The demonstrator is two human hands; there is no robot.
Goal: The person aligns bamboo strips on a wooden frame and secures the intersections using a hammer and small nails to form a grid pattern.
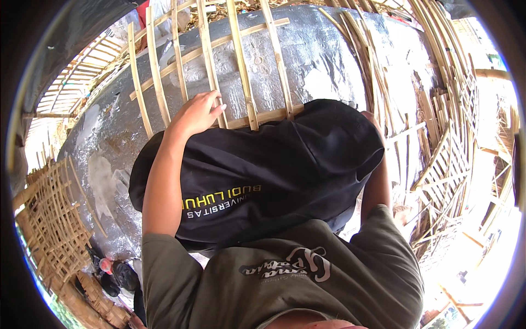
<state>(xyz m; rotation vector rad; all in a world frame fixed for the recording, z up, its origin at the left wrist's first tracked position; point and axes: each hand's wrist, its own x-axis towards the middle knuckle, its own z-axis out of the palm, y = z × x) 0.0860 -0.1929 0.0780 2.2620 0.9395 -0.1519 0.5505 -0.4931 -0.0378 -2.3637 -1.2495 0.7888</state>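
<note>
A frame of pale bamboo slats (pixel 239 60) lies in front of me, its long strips laid over crosspieces. My left hand (pixel 198 114) is at the near end of one bamboo slat (pixel 207 55), with fingers and thumb closed around it. Black cloth with lettering (pixel 263 164) covers my lap and bent legs, and the frame's near crosspiece (pixel 268 116) lies against its far edge. Beside my right knee, only a small part of my right hand (pixel 369 116) shows past the black cloth. Its fingers are hidden, so what it touches cannot be made out.
A shiny silver sheet (pixel 118 140) covers the ground. Loose bamboo strips (pixel 366 60) lie at the right, near woven lattice panels (pixel 441 159). Another woven panel (pixel 57 211) is at the left, above a dark bag (pixel 126 276) and a red-capped item (pixel 106 266).
</note>
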